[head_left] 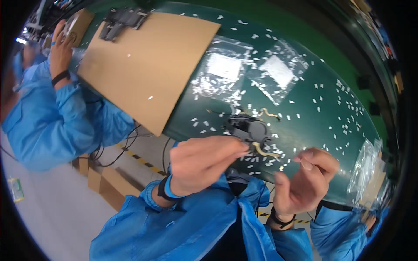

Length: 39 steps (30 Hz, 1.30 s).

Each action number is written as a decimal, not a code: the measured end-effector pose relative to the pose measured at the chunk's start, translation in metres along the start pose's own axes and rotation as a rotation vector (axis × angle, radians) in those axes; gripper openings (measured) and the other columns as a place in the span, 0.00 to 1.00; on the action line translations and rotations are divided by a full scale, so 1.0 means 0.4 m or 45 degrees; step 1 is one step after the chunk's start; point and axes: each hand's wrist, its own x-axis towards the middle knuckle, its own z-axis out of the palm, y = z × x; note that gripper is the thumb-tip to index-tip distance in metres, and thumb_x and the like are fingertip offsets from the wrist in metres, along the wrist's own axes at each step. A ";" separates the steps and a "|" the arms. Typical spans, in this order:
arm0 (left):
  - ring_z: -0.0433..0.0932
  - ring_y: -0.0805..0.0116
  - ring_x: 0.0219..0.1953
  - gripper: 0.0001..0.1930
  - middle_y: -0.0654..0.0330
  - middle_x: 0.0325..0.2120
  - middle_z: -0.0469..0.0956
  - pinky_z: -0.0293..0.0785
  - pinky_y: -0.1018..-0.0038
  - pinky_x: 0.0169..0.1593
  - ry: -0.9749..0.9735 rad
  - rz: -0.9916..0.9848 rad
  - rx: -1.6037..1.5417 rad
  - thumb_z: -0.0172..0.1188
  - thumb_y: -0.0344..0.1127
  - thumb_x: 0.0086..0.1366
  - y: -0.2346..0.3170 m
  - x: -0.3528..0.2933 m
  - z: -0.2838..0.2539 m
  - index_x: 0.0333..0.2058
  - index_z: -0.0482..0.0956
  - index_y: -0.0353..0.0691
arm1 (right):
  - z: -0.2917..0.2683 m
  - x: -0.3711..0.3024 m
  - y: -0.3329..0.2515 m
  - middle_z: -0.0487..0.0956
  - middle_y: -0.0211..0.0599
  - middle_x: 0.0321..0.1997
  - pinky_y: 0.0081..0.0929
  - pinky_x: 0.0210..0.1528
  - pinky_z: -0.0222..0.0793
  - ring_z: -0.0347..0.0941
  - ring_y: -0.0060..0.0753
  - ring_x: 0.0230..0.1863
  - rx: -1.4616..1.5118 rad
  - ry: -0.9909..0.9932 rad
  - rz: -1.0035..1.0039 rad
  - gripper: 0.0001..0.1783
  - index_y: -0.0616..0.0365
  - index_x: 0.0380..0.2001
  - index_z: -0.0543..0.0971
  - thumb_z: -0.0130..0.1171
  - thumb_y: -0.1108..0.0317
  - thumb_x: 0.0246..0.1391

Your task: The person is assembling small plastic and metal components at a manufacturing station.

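A dark grey plastic assembly (254, 129) with a round part lies on the green table in front of me. A tan ribbon-like strip (264, 151) sticks out at its near side, and another tan strip (271, 114) at its far side. My left hand (207, 161) is closed, its fingertips pinched together at the assembly's near left edge. What they hold, if anything, is hidden. My right hand (307, 180) is raised right of the assembly, palm partly up, fingers curled and the thumb apart from them.
Small white pieces (320, 99) are scattered over the green table. Two clear bags (226, 65) (278, 71) lie beyond the assembly. A cardboard sheet (148, 61) at left carries another dark assembly (124, 21). Co-workers in blue sit left and right; plastic bags (365, 174) lie at far right.
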 end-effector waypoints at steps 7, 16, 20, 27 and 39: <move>0.85 0.56 0.30 0.12 0.46 0.32 0.83 0.81 0.73 0.31 0.020 0.270 0.271 0.70 0.19 0.48 -0.009 -0.021 -0.022 0.35 0.84 0.28 | 0.067 0.042 -0.055 0.76 0.36 0.28 0.29 0.32 0.64 0.70 0.35 0.27 -0.020 -0.314 0.238 0.13 0.60 0.34 0.81 0.70 0.80 0.41; 0.85 0.47 0.42 0.16 0.41 0.42 0.82 0.83 0.70 0.39 -0.097 0.483 0.313 0.65 0.25 0.49 -0.040 -0.021 -0.028 0.39 0.83 0.26 | 0.094 0.058 -0.063 0.76 0.37 0.26 0.27 0.28 0.66 0.70 0.34 0.25 -0.029 -0.399 0.527 0.10 0.64 0.30 0.78 0.65 0.85 0.43; 0.86 0.53 0.37 0.12 0.43 0.37 0.83 0.83 0.70 0.38 -0.024 0.191 0.073 0.69 0.20 0.49 -0.022 -0.032 -0.032 0.35 0.84 0.27 | 0.096 0.062 -0.052 0.77 0.36 0.27 0.27 0.28 0.66 0.71 0.35 0.26 -0.072 -0.410 0.180 0.13 0.62 0.31 0.79 0.67 0.85 0.39; 0.85 0.58 0.31 0.09 0.49 0.32 0.85 0.79 0.76 0.31 0.076 -0.105 -0.167 0.70 0.19 0.51 -0.013 -0.027 -0.008 0.33 0.85 0.30 | 0.083 0.055 -0.018 0.79 0.35 0.29 0.29 0.29 0.66 0.72 0.36 0.27 -0.126 -0.333 -0.054 0.14 0.61 0.32 0.81 0.69 0.84 0.38; 0.86 0.59 0.33 0.09 0.46 0.34 0.84 0.81 0.74 0.32 0.099 0.175 0.199 0.70 0.17 0.51 -0.010 -0.029 -0.002 0.33 0.84 0.29 | 0.096 0.055 -0.037 0.78 0.35 0.27 0.27 0.28 0.66 0.71 0.36 0.25 -0.049 -0.327 0.166 0.14 0.63 0.31 0.80 0.68 0.85 0.37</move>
